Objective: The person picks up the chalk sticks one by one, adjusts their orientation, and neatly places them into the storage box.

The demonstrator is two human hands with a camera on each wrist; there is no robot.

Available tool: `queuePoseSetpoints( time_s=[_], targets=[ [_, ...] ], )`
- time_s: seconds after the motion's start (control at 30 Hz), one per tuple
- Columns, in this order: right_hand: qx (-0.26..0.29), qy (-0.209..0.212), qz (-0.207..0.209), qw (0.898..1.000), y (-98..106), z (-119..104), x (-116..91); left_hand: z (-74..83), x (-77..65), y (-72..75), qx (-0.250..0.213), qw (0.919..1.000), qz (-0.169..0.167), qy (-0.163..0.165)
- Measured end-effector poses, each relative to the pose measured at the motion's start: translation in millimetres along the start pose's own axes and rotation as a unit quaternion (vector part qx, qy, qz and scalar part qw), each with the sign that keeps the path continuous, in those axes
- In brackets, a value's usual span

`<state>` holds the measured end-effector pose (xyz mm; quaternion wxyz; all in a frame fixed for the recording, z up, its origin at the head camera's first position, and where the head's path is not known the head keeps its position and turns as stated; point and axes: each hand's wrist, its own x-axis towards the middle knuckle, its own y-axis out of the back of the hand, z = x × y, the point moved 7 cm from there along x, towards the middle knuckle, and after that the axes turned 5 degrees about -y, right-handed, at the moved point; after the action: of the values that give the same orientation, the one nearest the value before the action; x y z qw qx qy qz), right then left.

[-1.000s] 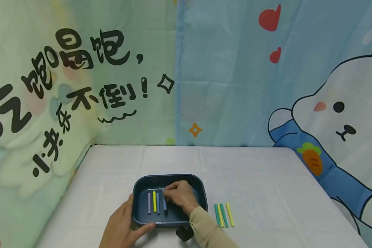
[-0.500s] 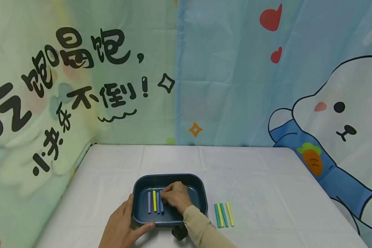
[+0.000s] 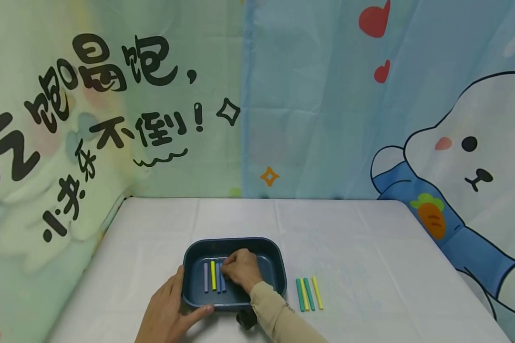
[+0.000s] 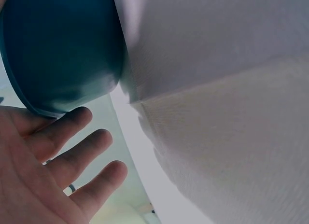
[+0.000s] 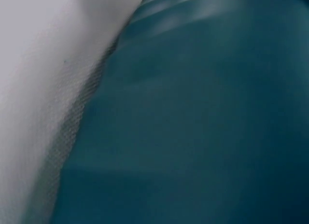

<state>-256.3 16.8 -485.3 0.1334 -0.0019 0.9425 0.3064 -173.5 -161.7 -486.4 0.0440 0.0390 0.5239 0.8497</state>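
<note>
Dark blue tray (image 3: 197, 253), lower centre of the head view, containing a purple stick (image 3: 205, 277), a yellow stick (image 3: 213, 276), a blue stick (image 3: 218, 280) and, rightmost, a second blue stick (image 3: 223, 285). The right hand (image 3: 243, 270), fingers curled, pinches the last at its upper end. The left hand (image 3: 167, 305), fingers extended, rests against the tray's left side, thumb at the near rim. Outside, green and yellow sticks (image 3: 309, 294) lie on the white-covered counter (image 3: 360, 267), towards the lower right.
</note>
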Motion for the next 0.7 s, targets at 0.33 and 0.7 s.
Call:
queuePoseSetpoints(
  time_s=[0.33, 0.7],
  targets=[
    [0.016, 0.011, -0.007, 1.0, 7, -1, -3, 1.7, 0.4, 1.3, 0.007, 0.9999, 0.009, -0.008],
    [0.034, 0.024, -0.026, 0.999, 16, 2, -10, 1.5, -0.4, -0.2, 0.004, 1.0, 0.008, 0.002]
  ],
)
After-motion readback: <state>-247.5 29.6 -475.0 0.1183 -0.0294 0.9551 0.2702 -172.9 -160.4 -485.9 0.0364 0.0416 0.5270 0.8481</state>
